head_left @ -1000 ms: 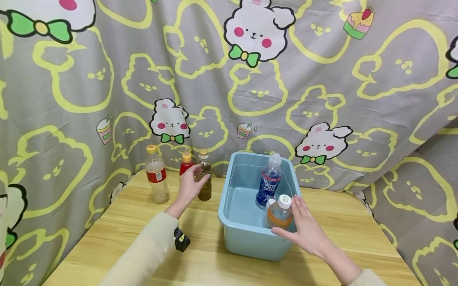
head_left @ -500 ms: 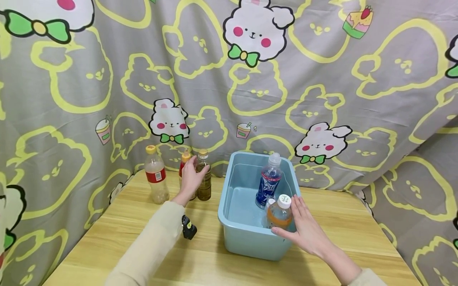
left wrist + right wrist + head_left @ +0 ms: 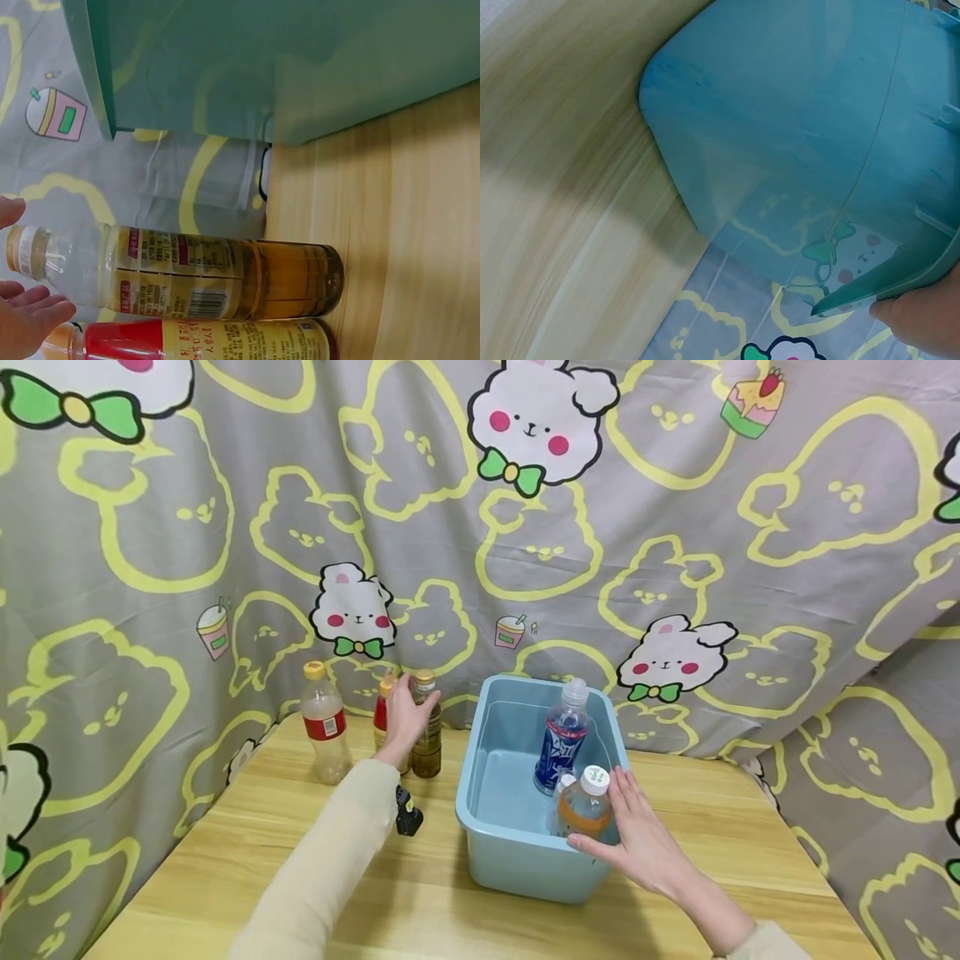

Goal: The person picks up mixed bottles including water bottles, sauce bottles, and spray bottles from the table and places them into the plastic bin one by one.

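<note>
My left hand (image 3: 406,720) is at the neck of a bottle of brown liquid (image 3: 428,745). In the left wrist view its thumb (image 3: 10,211) and fingers (image 3: 46,306) stand on either side of the bottle's capped top, with gaps around it. Just beside stands a red-and-yellow sauce bottle (image 3: 247,341), partly behind the hand in the head view. My right hand (image 3: 647,847) rests with straight fingers on the near right corner of a blue plastic bin (image 3: 528,864). Inside the bin are a blue-labelled drink bottle (image 3: 561,745) and a white-capped bottle with an orange band (image 3: 585,810).
To the left stands a clear bottle with a red label and yellow cap (image 3: 326,731). A black wrist camera (image 3: 407,814) sits under the left sleeve. Patterned grey cloth (image 3: 442,543) hangs behind the wooden table (image 3: 420,893).
My left hand has moved right and slightly up, from in front of the sauce bottle to the neck of the brown bottle. The right hand has stayed on the bin.
</note>
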`<control>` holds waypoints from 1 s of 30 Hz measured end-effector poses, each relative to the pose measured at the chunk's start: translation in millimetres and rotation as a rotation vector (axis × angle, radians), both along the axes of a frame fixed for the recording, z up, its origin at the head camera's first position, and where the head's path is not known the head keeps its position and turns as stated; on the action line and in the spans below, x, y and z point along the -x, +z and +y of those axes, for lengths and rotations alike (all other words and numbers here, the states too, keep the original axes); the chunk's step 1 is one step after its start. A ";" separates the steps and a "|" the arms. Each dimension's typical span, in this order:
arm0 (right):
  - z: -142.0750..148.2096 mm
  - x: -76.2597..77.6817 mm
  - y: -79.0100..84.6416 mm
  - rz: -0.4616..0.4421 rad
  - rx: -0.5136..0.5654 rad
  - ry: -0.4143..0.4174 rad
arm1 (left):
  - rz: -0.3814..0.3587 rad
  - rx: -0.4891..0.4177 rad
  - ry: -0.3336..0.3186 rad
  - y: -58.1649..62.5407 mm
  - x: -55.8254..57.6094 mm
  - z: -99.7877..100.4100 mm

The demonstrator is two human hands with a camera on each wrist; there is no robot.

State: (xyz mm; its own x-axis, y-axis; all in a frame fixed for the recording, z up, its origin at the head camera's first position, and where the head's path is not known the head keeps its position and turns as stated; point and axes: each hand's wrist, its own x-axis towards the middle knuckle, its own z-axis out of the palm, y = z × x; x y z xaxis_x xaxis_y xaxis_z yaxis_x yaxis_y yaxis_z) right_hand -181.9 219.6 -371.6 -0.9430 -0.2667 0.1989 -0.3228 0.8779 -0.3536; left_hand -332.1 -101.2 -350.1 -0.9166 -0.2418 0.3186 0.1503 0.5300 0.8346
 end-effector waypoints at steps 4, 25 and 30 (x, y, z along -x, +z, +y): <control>-0.3 0.3 0.0 0.000 -0.002 0.000 | 0.016 -0.008 0.014 0.2 5.7 0.7; -1.1 0.3 0.2 0.004 0.000 -0.006 | 0.086 -0.126 0.072 -8.9 20.4 2.1; -0.9 0.5 0.4 0.002 -0.005 -0.008 | 0.112 -0.142 0.092 -10.5 21.8 2.6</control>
